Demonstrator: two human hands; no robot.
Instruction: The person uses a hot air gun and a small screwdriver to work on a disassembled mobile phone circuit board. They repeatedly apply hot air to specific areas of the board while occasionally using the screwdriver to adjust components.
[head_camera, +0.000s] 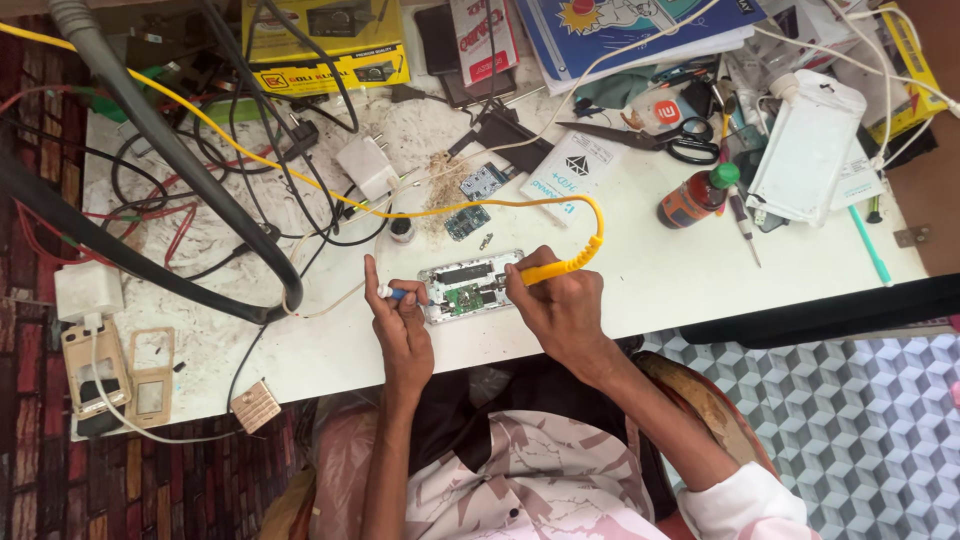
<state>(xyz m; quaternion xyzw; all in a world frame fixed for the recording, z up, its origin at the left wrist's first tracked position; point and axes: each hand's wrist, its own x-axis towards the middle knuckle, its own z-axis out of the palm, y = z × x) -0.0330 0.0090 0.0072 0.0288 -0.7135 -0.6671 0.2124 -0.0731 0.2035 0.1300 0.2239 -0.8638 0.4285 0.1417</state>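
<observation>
Fingers of the right hand (562, 305) pinch the yellow ribbed plastic handle of a soldering iron (560, 266) like a pen, tip angled down and left onto the small green circuit board (464, 297), a grip that steadies the point. Left hand (402, 325) closes thumb and middle fingers on a thin blue-and-white tool (393, 293), index finger raised straight and clear; its tip points at the board's left edge, seemingly to hold or feed something there, though what is too small to tell. The board sits inside an opened white rectangular plastic casing (470, 286) lying flat near the front edge of the white, scuffed and dusty worktable (650, 280), directly between both hands. The iron's yellow cord (596, 215) loops upward and left across the table. Beyond lie two loose circuit boards (474, 200), a white plug adapter (367, 167), black-handled scissors (660, 138) and a brown bottle with green cap (697, 196).
</observation>
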